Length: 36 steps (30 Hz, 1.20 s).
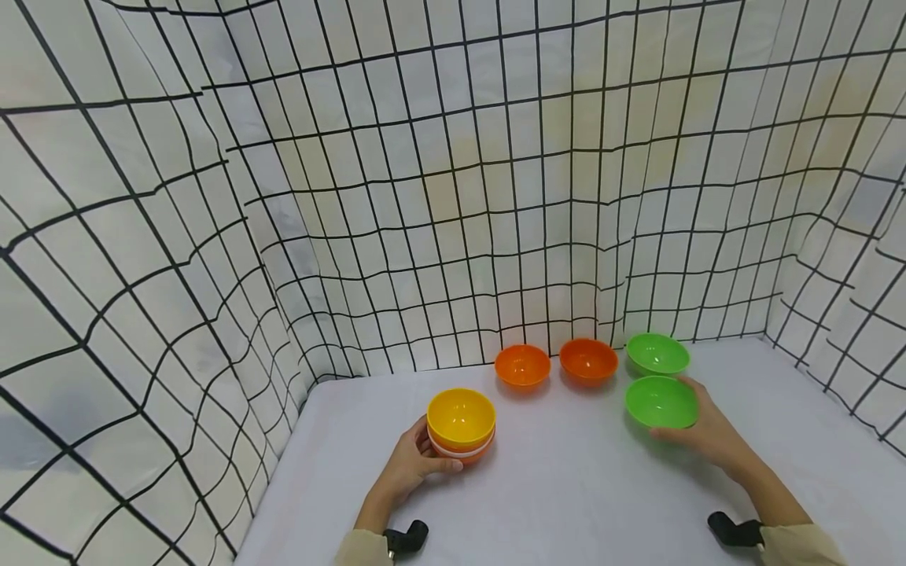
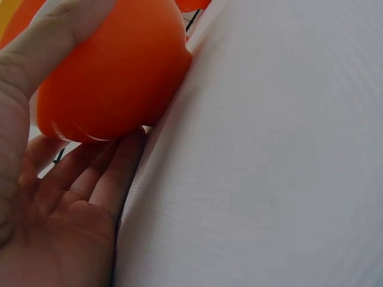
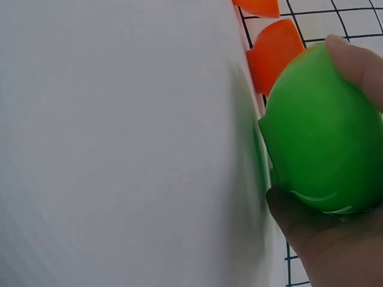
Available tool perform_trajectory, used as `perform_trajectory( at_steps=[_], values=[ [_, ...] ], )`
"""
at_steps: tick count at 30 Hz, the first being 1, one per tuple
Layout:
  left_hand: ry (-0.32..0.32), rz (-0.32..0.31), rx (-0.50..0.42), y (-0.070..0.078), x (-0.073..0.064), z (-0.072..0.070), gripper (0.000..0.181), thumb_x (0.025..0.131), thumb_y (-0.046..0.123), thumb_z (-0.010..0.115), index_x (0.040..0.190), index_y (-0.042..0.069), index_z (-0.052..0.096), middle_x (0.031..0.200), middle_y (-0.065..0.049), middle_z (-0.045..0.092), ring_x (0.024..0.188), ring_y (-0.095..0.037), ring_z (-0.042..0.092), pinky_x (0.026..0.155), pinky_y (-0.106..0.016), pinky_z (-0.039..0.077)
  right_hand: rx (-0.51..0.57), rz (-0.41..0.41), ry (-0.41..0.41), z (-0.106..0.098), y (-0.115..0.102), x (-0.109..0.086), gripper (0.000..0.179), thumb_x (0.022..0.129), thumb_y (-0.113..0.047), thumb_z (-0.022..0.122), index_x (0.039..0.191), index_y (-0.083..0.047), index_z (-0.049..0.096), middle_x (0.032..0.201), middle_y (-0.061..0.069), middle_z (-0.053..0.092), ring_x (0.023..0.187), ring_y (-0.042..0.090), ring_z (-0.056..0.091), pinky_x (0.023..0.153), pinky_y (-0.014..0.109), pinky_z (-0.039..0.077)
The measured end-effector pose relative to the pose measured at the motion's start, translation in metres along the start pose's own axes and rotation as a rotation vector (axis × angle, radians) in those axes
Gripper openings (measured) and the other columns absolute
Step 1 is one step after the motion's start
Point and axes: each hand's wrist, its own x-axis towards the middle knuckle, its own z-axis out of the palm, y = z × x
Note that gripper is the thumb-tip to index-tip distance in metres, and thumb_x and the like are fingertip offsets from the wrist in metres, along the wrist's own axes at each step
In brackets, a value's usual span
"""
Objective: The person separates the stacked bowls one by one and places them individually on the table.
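Note:
My left hand (image 1: 413, 460) grips the side of a stack of bowls on the white table. On top is a yellow bowl (image 1: 462, 417); a white rim shows under it, and the lowest is an orange bowl (image 2: 119, 72). In the left wrist view the thumb lies across the orange side while the fingers reach round it near the tabletop. To the right, my right hand (image 1: 701, 424) holds a light green bowl (image 1: 661, 402) upright, thumb and fingers spread round its side. The right wrist view shows that bowl's base (image 3: 266, 134) close over the table.
Along the back of the table stand an orange bowl (image 1: 522, 367), a darker orange bowl (image 1: 588, 362) and another green bowl (image 1: 657, 354), directly behind the held one. White cloth walls (image 1: 439, 189) with a black grid rise at the back and sides.

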Motion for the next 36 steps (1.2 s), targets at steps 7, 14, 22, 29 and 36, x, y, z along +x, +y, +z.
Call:
perform_trajectory(
  at_steps=[7, 14, 22, 29, 36],
  values=[
    [0.004, -0.001, -0.011, -0.001, -0.001, 0.001, 0.100, 0.074, 0.022, 0.093, 0.157, 0.018, 0.037, 0.155, -0.006, 0.050, 0.139, -0.025, 0.053, 0.114, -0.028, 0.047, -0.011, 0.036, -0.012, -0.007, 0.005, 0.001, 0.122, 0.084, -0.037, 0.084, 0.160, 0.003, -0.003, 0.155, 0.041, 0.022, 0.136, 0.060, 0.032, 0.104, 0.077, 0.037],
    [0.012, -0.014, 0.003, -0.002, -0.001, 0.001, 0.101, 0.074, 0.025, 0.093, 0.158, 0.017, 0.036, 0.155, -0.007, 0.051, 0.139, -0.026, 0.053, 0.115, -0.032, 0.047, 0.010, 0.058, -0.027, -0.015, 0.011, 0.000, 0.121, 0.085, -0.035, 0.082, 0.159, 0.007, -0.004, 0.154, 0.044, 0.019, 0.137, 0.062, 0.027, 0.105, 0.079, 0.032],
    [0.014, -0.009, 0.003, -0.001, -0.001, 0.001, 0.100, 0.074, 0.025, 0.093, 0.157, 0.018, 0.037, 0.155, -0.007, 0.051, 0.139, -0.026, 0.054, 0.115, -0.032, 0.046, -0.021, 0.098, -0.051, -0.024, 0.018, 0.001, 0.121, 0.088, -0.039, 0.080, 0.158, 0.008, -0.007, 0.153, 0.046, 0.017, 0.135, 0.066, 0.029, 0.105, 0.080, 0.034],
    [-0.008, 0.005, -0.029, -0.004, 0.000, -0.001, 0.098, 0.074, 0.021, 0.093, 0.156, 0.020, 0.039, 0.154, -0.005, 0.052, 0.137, -0.023, 0.055, 0.110, -0.022, 0.049, -0.017, 0.096, -0.062, -0.031, 0.022, 0.000, 0.121, 0.089, -0.039, 0.078, 0.158, 0.006, -0.010, 0.153, 0.048, 0.015, 0.136, 0.067, 0.026, 0.105, 0.082, 0.031],
    [-0.007, 0.006, -0.016, -0.004, 0.001, -0.001, 0.097, 0.074, 0.023, 0.093, 0.155, 0.022, 0.040, 0.153, -0.003, 0.053, 0.137, -0.022, 0.055, 0.112, -0.024, 0.048, -0.001, 0.118, -0.057, -0.038, 0.023, 0.000, 0.123, 0.089, -0.040, 0.078, 0.158, 0.006, -0.013, 0.153, 0.050, 0.010, 0.136, 0.069, 0.021, 0.106, 0.083, 0.028]
  ],
)
